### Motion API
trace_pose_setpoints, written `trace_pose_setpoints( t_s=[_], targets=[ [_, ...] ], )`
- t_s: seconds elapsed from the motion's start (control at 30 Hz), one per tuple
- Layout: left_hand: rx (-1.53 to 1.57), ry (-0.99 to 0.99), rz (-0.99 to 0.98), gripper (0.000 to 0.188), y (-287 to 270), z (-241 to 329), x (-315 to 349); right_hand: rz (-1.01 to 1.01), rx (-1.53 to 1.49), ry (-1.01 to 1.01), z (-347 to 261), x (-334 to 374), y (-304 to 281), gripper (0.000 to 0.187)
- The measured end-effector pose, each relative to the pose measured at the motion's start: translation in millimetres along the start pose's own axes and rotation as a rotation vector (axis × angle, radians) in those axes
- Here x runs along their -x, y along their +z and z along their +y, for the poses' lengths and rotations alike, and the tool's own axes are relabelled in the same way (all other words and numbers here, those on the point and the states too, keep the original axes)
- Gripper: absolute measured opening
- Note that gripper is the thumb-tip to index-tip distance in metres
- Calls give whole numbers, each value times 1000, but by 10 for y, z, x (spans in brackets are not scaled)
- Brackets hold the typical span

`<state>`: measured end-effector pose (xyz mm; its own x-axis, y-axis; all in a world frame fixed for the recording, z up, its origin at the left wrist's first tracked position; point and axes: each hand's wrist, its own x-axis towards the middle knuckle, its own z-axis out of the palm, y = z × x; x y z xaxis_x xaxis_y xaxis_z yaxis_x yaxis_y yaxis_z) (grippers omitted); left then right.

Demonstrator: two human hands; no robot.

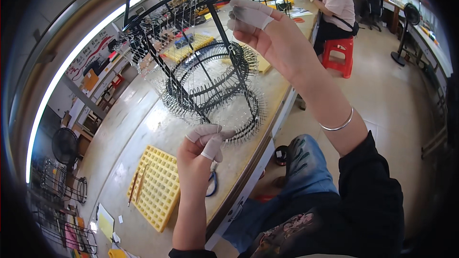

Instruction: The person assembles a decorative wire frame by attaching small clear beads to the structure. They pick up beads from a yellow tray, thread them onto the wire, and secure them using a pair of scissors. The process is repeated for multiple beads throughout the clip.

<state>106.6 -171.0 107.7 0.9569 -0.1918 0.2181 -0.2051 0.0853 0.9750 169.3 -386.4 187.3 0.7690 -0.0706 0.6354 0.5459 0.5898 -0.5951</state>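
On the table in front of me is a tall black wire frame [221, 26]. Spiky coiled rings [246, 62] circle it, and thin strands with small shiny bits hang along its left side. White finger covers are on both hands. My left hand [203, 148] is closed in a pinch at the lower ring of the frame, near its front edge; whatever is between the fingertips is hidden. Raised beside the frame's upper right side, my right hand [260, 26] is also pinched closed, and what it holds is too small to make out.
A yellow grid tray [158, 186] with two thin sticks lies left of my left forearm, a blue-handled tool [212, 184] to its right. More yellow trays [191, 48] lie behind the frame. A person [334, 5] sits on a red stool [338, 57] at the far right.
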Motion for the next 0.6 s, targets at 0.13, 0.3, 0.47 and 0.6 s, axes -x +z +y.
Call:
trace_pose_setpoints(
  t_s=[0.13, 0.3, 0.47, 0.6],
  targets=[
    [-52, 21, 11, 15, -1, 5, -25, -10, 27, -5, 10, -62, 3, 26],
    [-113, 60, 51, 15, 60, -52, -107, -28, 110, 24, 19, -195, 5, 33],
    [-114, 115, 82, 18, 162, -14, -146, -6, 75, -10, 60, -362, -25, 38],
    [-109, 141, 125, 19, 220, 16, -165, 46, 88, 27, 28, -425, -12, 40]
  ],
)
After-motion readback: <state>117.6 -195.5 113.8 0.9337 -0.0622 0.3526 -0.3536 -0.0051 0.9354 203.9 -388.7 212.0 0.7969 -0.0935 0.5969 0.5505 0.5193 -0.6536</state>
